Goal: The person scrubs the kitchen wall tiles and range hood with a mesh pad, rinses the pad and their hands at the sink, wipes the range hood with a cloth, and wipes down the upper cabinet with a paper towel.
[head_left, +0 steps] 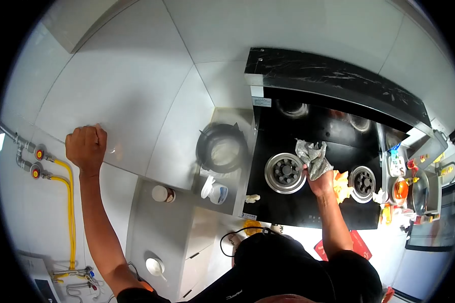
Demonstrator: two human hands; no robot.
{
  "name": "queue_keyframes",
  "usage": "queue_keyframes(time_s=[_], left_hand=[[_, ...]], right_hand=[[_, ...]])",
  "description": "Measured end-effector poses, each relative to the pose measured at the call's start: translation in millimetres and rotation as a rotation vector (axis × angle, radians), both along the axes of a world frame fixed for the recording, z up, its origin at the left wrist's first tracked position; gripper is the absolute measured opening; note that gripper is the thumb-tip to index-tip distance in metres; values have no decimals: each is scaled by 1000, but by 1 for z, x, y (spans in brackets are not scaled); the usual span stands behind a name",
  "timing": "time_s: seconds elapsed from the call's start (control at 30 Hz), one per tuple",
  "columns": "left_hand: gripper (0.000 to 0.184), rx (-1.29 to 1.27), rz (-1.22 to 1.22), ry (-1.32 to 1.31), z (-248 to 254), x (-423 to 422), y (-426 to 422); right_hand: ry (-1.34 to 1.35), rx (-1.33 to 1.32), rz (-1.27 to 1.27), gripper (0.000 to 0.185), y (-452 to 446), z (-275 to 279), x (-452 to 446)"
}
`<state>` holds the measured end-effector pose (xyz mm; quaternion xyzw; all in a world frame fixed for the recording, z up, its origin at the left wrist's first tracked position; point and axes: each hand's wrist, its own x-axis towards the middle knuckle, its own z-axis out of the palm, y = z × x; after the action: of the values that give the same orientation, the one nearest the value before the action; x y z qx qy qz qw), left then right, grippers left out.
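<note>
My right hand [322, 183] grips a crumpled grey cloth [314, 157] over the black glass cooktop [308, 207]. The cloth lies between the left burner [285, 173] and the right burner [362, 184], nearer the left one. Just right of my wrist is a crumpled yellow cloth [342, 186]. My left hand [87, 150] is curled into a fist, far to the left in front of the white wall tiles [136, 121]. Whether it touches the wall I cannot tell. No object shows in it.
Left of the cooktop stands a dark wok [221, 147], with a white spray bottle [217, 193] below it. A lidded jar [163, 194] and a white bowl with a spoon [155, 266] rest on the lower counter. Bottles and a pan [420, 192] crowd the right side.
</note>
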<state>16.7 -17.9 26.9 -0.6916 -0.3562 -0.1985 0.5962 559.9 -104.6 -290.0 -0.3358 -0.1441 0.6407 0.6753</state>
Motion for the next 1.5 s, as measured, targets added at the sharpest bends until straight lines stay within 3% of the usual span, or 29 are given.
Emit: queue_keyframes(time_s=[0.1, 0.17, 0.23, 0.4, 0.43, 0.53, 0.6, 0.67, 0.73, 0.8, 0.9, 0.97, 1.0, 1.03, 1.07, 1.1, 1.13, 1.2, 1.23, 1.27, 1.3, 1.4, 1.47, 1.5], left_hand=[[32, -22, 53, 1, 3, 1, -1], [33, -37, -10, 19, 2, 0, 1], [33, -44, -26, 16, 2, -2, 1], [33, -70, -51, -7, 0, -7, 0], [34, -53, -53, 4, 0, -7, 1], [34, -35, -60, 16, -1, -11, 3], [35, -36, -65, 22, -2, -13, 4], [35, -43, -32, 15, -3, -15, 3], [35, -120, 77, 18, -1, -19, -2], [36, -81, -40, 48, -1, -18, 1], [37, -72, -67, 69, 0, -16, 3], [37, -66, -55, 81, -1, -18, 1], [37, -69, -56, 75, -2, -19, 1], [37, -70, -55, 72, -2, -18, -1], [37, -65, -56, 67, -2, -18, 0], [37, -66, -64, 63, -1, -18, -1], [37, -99, -65, 55, 0, -19, -3], [37, -134, -66, 36, -4, -24, -4], [37, -110, -59, 46, -5, -27, -3], [36, -87, -52, 55, -7, -30, -4], [36, -93, -56, 53, -11, -37, -6], [29, -184, 45, 22, -21, -52, -14], [28, -159, 137, 39, -20, -52, -16], [28, -154, 139, 33, -21, -49, -18]], right_hand=[[-18, 13, -139, 30, -2, 49, 0], [-220, 123, -221, 34, 2, 88, 14], [-355, 259, -461, 32, 24, 132, 25], [-742, 524, -607, 28, 169, 222, 69], [-1135, 553, -770, 28, 201, 244, 67], [-1660, 493, -973, 28, 289, 290, 36], [-1893, 721, -1079, 26, 353, 284, 30], [-2260, 683, -938, 22, 394, 270, 7], [-2416, 1090, -898, 17, 431, 239, -25], [-2678, 985, -598, 26, 423, 233, -80], [-2846, 926, -491, 25, 421, 241, -102], [-2794, 1187, -604, 12, 413, 250, -62], [-2689, 1217, -589, 13, 412, 258, -35], [-2679, 1083, -742, 13, 410, 267, -10], [-2645, 1208, -1030, 9, 412, 277, 17], [-2415, 925, -922, 8, 381, 293, 0], [-2380, 875, -1095, 6, 381, 292, -3], [-2308, 750, -1170, 3, 414, 263, -8], [-2455, 854, -1051, 7, 418, 249, -29], [-2459, 1129, -1102, 9, 444, 224, -44], [-2613, 1190, -909, 9, 445, 208, -68], [-2764, 1090, -631, 11, 423, 215, -88], [-2939, 923, -668, 28, 418, 245, -23], [-2765, 860, -792, 25, 420, 262, 33]])
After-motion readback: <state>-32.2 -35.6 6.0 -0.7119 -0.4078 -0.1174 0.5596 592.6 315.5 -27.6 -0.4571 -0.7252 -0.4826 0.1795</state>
